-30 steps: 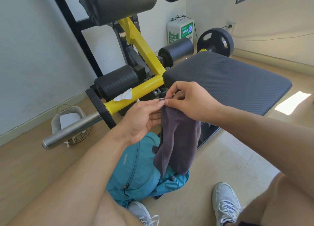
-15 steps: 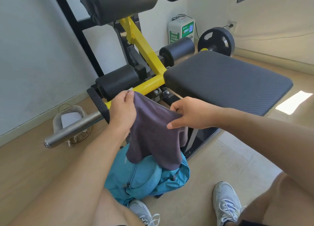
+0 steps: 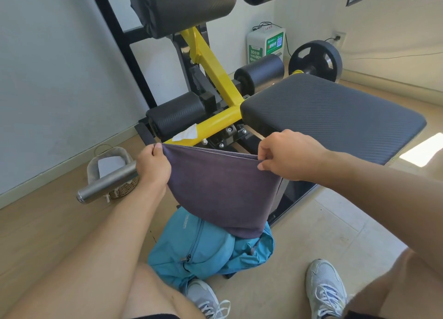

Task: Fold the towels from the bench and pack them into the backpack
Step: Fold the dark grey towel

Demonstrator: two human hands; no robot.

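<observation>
A dark grey towel [image 3: 223, 189] hangs doubled over in the air, stretched flat between my hands. My left hand [image 3: 153, 165] pinches its upper left corner. At the upper right corner my right hand [image 3: 285, 155] pinches the two layered edges together. Under the towel's lower edge a teal backpack [image 3: 201, 249] lies slumped on the floor between my feet. The black padded bench [image 3: 335, 112] stands just behind my right hand with nothing on its pad.
The bench's yellow frame [image 3: 211, 124] and a steel bar [image 3: 107, 183] jut out to the left. A small woven basket [image 3: 112, 167] sits by the wall. A weight plate [image 3: 314, 61] and a white-green charger box [image 3: 266, 44] stand at the back. My shoes [image 3: 326, 292] flank the backpack.
My hands have drawn apart, spreading the bunched towel into a flat doubled sheet. The left hand moved left and the right hand moved right along the top edge.
</observation>
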